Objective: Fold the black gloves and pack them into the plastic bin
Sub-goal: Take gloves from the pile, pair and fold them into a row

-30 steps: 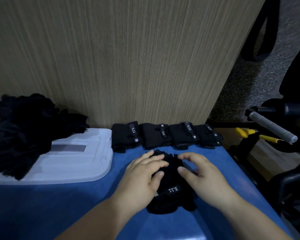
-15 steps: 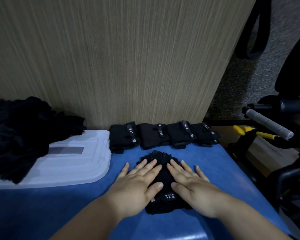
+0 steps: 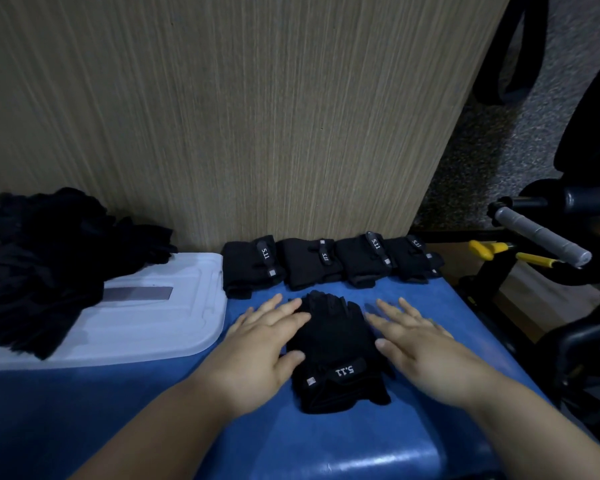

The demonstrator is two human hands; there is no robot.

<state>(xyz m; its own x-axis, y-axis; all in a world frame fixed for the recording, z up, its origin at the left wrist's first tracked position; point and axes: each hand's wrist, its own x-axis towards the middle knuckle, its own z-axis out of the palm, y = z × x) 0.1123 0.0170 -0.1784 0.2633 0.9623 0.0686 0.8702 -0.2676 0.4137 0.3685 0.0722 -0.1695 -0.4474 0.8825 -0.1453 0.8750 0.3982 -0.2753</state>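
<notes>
Flanking the black glove [image 3: 336, 341] w/ both hands, palms down. Left hand [image 3: 257, 344]: flat, fingers straight & spread, index side and thumb touching glove's left edge, gripping nothing. Right hand [image 3: 426, 351]: also flat, fingers straight, holding nothing, just beside glove's right edge. Thumb tip is at the edge, but contact can't be told (bit blurred).

Glove lies mid blue tabletop [image 3: 118, 410], cuff toward the person, finger end toward the wall, strap label "5.11" inverted from this view. Looks like >1 layer, count unclear.

Behind it: row of folded gloves [image 3: 309, 263], 4 pcs side by side along base of wood-grain panel [image 3: 257, 116].

Left: white plastic lid [image 3: 160, 327] flat on the table, grey strip on top. Pile of loose gloves [image 3: 39, 265] overlaps its left part.

Right, off table: grey-grip handlebar [image 3: 541, 237], yellow parts [image 3: 492, 249] near it.
</notes>
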